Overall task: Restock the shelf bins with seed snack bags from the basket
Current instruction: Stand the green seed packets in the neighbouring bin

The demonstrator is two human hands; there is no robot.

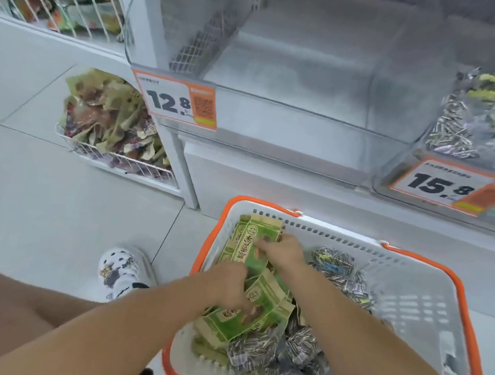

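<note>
The left hand (229, 285) presses down, fingers curled, on green seed snack bags (249, 307) in the basket (425, 305). The right hand (283, 250) pinches the edge of another green bag (251, 243) standing at the basket's far left. Clear packs of striped seeds (334, 265) lie beside them. The white, orange-rimmed basket sits on the floor below the shelf. Above, the clear bin (292, 73) marked 12.8 looks empty. This appears to be the gathering step; next, the bags need lifting up into that bin.
</note>
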